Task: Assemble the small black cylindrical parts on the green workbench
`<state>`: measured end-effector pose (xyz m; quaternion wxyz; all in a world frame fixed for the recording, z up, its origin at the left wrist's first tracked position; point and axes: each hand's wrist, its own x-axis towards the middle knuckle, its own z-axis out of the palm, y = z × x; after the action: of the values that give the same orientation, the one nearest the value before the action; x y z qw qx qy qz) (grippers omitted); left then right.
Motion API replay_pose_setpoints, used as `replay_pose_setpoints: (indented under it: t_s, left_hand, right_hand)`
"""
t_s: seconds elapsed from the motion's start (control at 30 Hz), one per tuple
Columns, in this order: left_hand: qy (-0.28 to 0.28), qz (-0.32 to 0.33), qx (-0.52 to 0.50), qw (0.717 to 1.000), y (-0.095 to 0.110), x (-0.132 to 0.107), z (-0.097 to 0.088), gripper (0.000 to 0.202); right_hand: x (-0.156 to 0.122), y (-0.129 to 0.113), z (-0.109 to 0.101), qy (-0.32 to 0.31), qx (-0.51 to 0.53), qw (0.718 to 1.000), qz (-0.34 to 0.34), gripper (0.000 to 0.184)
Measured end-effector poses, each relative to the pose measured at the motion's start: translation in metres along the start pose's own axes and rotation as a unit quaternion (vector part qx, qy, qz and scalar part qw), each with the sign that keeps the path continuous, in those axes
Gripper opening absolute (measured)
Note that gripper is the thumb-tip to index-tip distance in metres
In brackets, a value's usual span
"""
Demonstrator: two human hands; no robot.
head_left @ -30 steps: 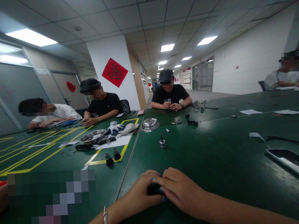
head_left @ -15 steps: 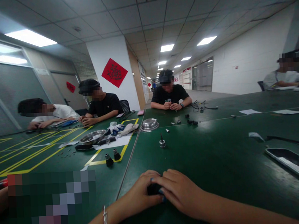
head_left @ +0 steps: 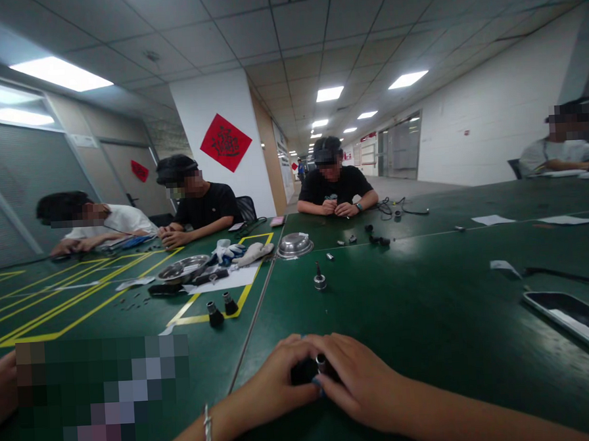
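Metal-ended small part [head_left: 320, 362] shows between left hand [head_left: 277, 378] and right hand [head_left: 356, 380], both curled, over green table [head_left: 428, 325]; which hand grips it: cannot tell.

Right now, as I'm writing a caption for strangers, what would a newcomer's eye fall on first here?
Probably the red diamond-shaped poster on the white pillar, left of centre. Next come the left hand and right hand, close together at the near side of the green table, with a small shiny metal piece between them.
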<state>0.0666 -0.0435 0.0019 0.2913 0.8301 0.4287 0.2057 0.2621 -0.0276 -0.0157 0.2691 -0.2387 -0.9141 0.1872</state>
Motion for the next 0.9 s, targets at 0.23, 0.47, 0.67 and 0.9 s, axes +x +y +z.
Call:
replay_pose_setpoints:
  t_s: [0.23, 0.47, 0.67, 0.9]
  left_hand:
    - [0.010, 0.019, -0.028, 0.999, 0.006, -0.002, -0.002, 0.022]
    - [0.107, 0.028, 0.123, 0.986, -0.009, 0.002, -0.009, 0.014]
    - [0.257, -0.083, 0.310, 0.912, -0.045, 0.000, -0.031, 0.013]
    - [0.334, -0.192, 0.415, 0.825, -0.068, -0.007, -0.048, 0.016]
  right_hand:
    - [-0.005, 0.005, 0.002, 0.044, -0.004, 0.998, 0.051, 0.055]
    - [-0.005, 0.001, -0.001, 0.028, -0.002, 0.998, 0.055, 0.048]
    - [-0.006, 0.001, -0.001, 0.013, 0.022, 0.998, 0.063, 0.045]
    - [-0.006, 0.002, -0.001, 0.000, 0.029, 0.998, 0.058, 0.042]
